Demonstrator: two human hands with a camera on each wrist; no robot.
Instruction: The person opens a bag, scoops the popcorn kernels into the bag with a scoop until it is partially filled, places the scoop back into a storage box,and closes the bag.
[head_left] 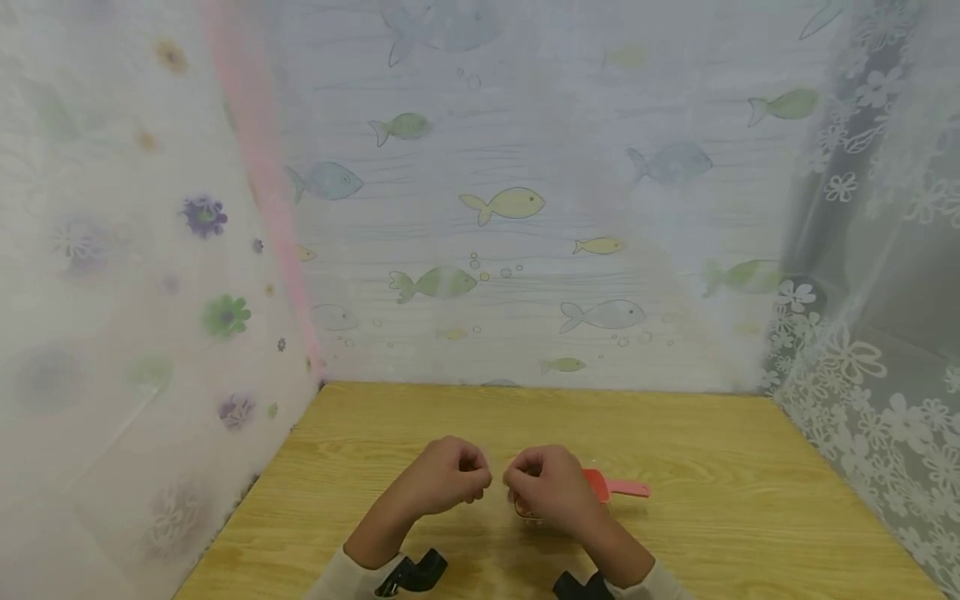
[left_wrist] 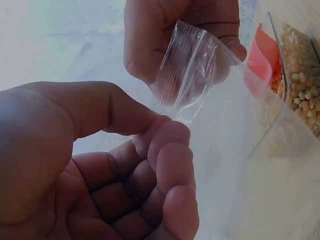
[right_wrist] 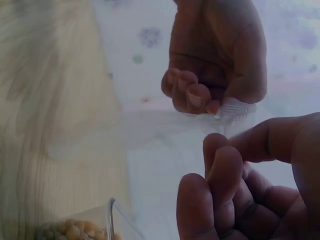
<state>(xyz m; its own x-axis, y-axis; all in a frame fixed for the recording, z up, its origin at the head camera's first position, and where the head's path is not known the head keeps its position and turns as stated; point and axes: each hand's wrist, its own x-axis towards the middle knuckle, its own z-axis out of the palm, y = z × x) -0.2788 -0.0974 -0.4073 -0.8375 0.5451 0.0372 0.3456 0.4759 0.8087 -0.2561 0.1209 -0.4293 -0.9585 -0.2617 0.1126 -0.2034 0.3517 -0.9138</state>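
1. Hands above table [head_left: 675, 433], close together, wrists toward the camera. Left hand [head_left: 448, 477] and right hand [head_left: 546, 485] each pinch the top edge of a small clear bag [left_wrist: 192, 75] between them.

2. Grip, left: thumb + forefinger pinch one corner of the bag mouth, other fingers curled in under. Narrow pinch, only a sliver of film caught, per left wrist view.

3. Grip, right: fingertips curled on the opposite lip by the zip strip; right wrist view shows the thin film [right_wrist: 232, 107] bunched between the two sets of fingers. Also a tight, shallow pinch.

4. Bag hangs below and between both pinches, body slack. Contents, if any: cannot tell, film too clear and blurred.

5. Just right of the right-hand pinch, lower: clear tub [left_wrist: 295, 75] with corn kernels [left_wrist: 302, 70]. Red scoop [head_left: 611, 485] at its far side, handle pointing away from the hands.

6. Risks, my read:
   - Film is slick and both pinches shallow, so one side could slip out and the mouth flop closed.
   - Uneven pull, e.g. one hand tugging harder, would skew the zip or tear the lip.
   - Right hand is v. near the tub rim; a wide outward pull could knock it and spill kernels.
   - Slack bag may drag on the scoop handle if the hands drop.
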